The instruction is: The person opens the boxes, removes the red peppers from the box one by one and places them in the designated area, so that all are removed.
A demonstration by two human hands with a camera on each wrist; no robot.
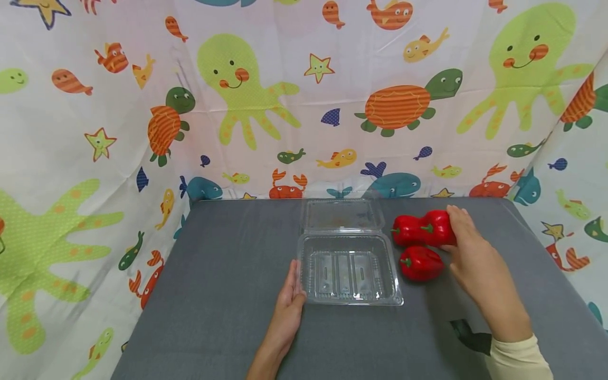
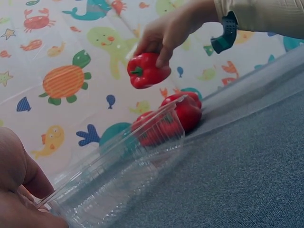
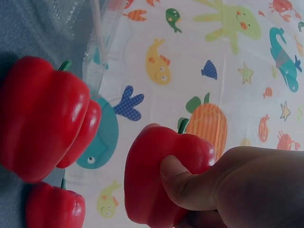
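My right hand (image 1: 480, 264) grips a red bell pepper (image 1: 439, 227) with a green stem, thumb on its side. In the left wrist view this pepper (image 2: 147, 71) is raised off the table. Two more red bell peppers lie beside the container, one at the back (image 1: 406, 230) and one nearer me (image 1: 420, 264). A clear plastic clamshell container (image 1: 351, 301) stands with its lid (image 1: 342, 215) folded back and nothing in its tray. At its left rim, my left hand (image 1: 287, 306) pinches the edge between thumb and fingers.
Grey cloth covers the table (image 1: 228, 274). A white curtain (image 1: 304, 126) printed with sea animals hangs behind and at both sides. Around my right wrist is a dark band (image 2: 227, 33), below a cream sleeve (image 1: 520, 359).
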